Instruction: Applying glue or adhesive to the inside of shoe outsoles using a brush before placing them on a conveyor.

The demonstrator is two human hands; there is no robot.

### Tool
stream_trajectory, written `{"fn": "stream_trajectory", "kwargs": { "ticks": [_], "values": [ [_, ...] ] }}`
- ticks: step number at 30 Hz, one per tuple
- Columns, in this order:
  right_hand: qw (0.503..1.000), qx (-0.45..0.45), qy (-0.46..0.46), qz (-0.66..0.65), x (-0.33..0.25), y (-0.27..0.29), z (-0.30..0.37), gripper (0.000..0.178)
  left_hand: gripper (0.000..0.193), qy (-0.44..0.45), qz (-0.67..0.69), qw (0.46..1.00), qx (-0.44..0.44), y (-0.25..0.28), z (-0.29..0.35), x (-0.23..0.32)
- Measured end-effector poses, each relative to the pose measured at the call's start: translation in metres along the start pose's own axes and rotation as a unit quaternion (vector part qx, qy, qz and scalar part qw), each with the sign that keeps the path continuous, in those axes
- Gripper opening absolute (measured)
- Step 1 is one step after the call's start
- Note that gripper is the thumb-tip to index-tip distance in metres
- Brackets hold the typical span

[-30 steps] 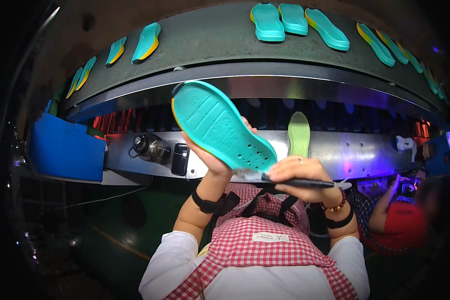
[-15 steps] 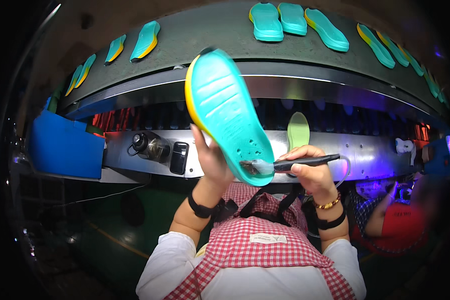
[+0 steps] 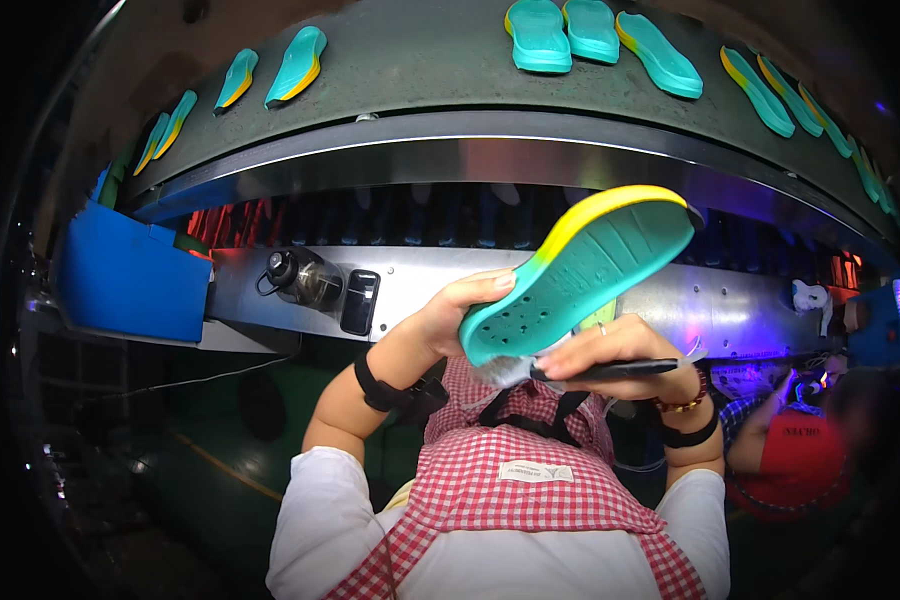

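Observation:
My left hand (image 3: 457, 310) grips a teal shoe sole with a yellow edge (image 3: 578, 267) at its heel end, holding it tilted with the toe up to the right. My right hand (image 3: 615, 348) is closed around a dark-handled brush (image 3: 580, 371), whose pale bristles touch the sole's lower heel part. Both hands are raised in front of my chest, above a red-checked apron (image 3: 515, 500).
A curved conveyor (image 3: 420, 80) carries several teal and yellow soles (image 3: 590, 35) across the top. On the metal ledge (image 3: 730, 310) stand a dark bottle (image 3: 305, 278) and a black phone (image 3: 359, 301). A blue bin (image 3: 130, 275) sits left. Another person in red (image 3: 795, 455) works at right.
The sole has swung from upright with its toe up-left to lying tilted with its toe to the right. The brush stays at its heel end.

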State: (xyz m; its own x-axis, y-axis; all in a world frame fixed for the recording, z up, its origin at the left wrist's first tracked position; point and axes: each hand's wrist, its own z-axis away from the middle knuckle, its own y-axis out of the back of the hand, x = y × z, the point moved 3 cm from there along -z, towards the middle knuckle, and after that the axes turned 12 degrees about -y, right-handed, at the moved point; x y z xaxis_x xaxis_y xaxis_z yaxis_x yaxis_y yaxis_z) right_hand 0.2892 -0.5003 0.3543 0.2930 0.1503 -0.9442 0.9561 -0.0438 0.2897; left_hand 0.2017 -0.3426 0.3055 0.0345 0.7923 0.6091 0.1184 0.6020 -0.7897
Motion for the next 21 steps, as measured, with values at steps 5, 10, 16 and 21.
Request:
{"fn": "stream_trajectory", "kwargs": {
  "ticks": [5, 10, 16, 21],
  "values": [
    [0.999, -0.031, -0.043, 0.008, -0.015, 0.017, 0.008, 0.022, 0.057, 0.087, -0.035, 0.996, 0.003, 0.004, 0.010, 0.002],
    [0.989, -0.077, -0.043, 0.116, -0.027, 0.020, 0.011, 0.022, 0.063, 0.127, -0.185, 0.974, 0.028, -0.005, 0.006, 0.005],
    [0.998, 0.036, -0.026, 0.053, -0.002, 0.023, 0.021, 0.023, 0.058, 0.065, -0.150, 0.985, 0.055, -0.012, 0.016, 0.023],
    [0.991, 0.103, -0.054, 0.066, -0.007, 0.018, 0.037, 0.023, 0.057, 0.024, -0.195, 0.972, 0.125, -0.013, 0.040, 0.042]
  ]
}}
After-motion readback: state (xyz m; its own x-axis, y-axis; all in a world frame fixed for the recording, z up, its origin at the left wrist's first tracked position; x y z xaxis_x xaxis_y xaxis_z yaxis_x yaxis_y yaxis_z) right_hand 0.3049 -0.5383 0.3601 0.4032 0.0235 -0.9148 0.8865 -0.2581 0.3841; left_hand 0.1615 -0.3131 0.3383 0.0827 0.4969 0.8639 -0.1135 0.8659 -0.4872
